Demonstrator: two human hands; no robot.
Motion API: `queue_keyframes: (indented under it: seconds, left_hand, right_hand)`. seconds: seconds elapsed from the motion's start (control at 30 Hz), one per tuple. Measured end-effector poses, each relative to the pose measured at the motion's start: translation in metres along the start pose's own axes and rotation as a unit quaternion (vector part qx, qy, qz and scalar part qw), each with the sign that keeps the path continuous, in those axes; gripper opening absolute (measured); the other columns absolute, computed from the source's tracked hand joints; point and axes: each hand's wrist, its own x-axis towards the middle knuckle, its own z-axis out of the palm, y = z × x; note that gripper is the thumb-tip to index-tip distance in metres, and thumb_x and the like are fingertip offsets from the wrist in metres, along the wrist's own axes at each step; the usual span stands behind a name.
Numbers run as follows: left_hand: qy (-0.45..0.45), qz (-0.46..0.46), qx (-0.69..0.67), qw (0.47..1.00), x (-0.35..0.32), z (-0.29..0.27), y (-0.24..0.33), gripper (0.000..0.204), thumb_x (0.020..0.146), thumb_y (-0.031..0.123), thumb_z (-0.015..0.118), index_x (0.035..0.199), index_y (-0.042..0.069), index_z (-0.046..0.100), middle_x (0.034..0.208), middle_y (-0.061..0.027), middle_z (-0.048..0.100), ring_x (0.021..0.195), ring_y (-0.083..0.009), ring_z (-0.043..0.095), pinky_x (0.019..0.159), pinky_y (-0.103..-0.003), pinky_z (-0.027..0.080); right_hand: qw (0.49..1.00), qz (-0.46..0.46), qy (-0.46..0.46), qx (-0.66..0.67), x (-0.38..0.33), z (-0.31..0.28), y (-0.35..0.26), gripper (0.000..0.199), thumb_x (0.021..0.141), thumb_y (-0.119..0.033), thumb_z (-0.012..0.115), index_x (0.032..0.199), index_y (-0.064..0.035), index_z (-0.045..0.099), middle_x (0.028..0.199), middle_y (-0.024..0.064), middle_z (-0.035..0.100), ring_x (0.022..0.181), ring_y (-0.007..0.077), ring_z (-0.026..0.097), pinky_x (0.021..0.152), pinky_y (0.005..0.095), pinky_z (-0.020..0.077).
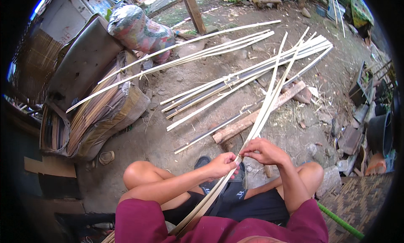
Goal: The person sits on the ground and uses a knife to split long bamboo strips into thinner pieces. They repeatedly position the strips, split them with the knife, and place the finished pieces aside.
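Note:
A bundle of long pale bamboo strips [261, 117] runs from beside my body, between my knees, out over the ground, its far ends fanning apart. My left hand [223, 165] is closed round the bundle near its middle, thumb on top. Just beyond, my right hand [266, 151] pinches at the strips with thumb and forefinger, its other fingers bent. Something small and dark, perhaps a tie, shows at the fingertips; it is too small to make out. Under the bundle's far part lies a rough wooden log [235, 128].
More bamboo strips [210, 92] lie in loose groups on the dirt ahead. At left stands a worn sofa-like seat [84, 60] loaded with brown slats, beside a stuffed patterned sack [141, 30]. A black bucket [379, 133] and rubble line the right side. A woven mat [357, 205] is near my right.

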Motion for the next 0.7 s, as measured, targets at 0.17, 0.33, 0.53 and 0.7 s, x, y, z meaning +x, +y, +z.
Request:
queue_keyframes:
  seconds: [0.17,0.33,0.53,0.7]
  left_hand:
    - [-0.020,0.021,0.009,1.000,0.002,0.004,-0.006,0.021,0.104,0.020,0.053,0.113,0.001,0.053,0.103,-0.0108,0.063,0.091,-0.0171,0.065,0.074,-0.032,0.059]
    - [-0.038,0.018,0.018,0.999,-0.001,0.008,-0.003,0.020,0.104,0.019,0.052,0.112,0.000,0.052,0.105,-0.0116,0.063,0.094,-0.0184,0.066,0.074,-0.032,0.060]
    - [-0.046,0.000,0.018,0.999,-0.006,0.005,-0.001,0.024,0.105,0.023,0.051,0.115,0.002,0.050,0.110,-0.0121,0.062,0.099,-0.0189,0.065,0.077,-0.032,0.059]
    - [-0.051,0.003,0.005,0.999,-0.002,0.008,-0.005,0.026,0.106,0.026,0.049,0.119,0.003,0.048,0.111,-0.0124,0.062,0.098,-0.0181,0.065,0.078,-0.032,0.059]
  right_hand:
    - [0.991,0.117,0.049,0.035,-0.004,0.009,0.001,0.015,0.087,-0.017,0.073,0.094,-0.0028,0.072,0.089,0.0136,0.072,0.078,0.0289,0.069,0.070,0.0374,0.0532]
    - [0.995,0.103,0.000,-0.009,0.000,0.005,-0.015,0.018,0.087,-0.018,0.071,0.095,-0.0026,0.071,0.089,0.0164,0.070,0.087,0.0352,0.067,0.077,0.0421,0.0517]
    - [0.998,0.057,-0.008,0.013,-0.003,0.007,-0.015,0.018,0.087,-0.018,0.072,0.098,-0.0036,0.072,0.090,0.0164,0.071,0.086,0.0326,0.067,0.077,0.0410,0.0519]
    - [0.993,0.108,0.028,0.029,-0.011,-0.005,-0.027,0.016,0.087,-0.018,0.072,0.097,-0.0057,0.073,0.090,0.0147,0.072,0.087,0.0315,0.069,0.078,0.0402,0.0529]
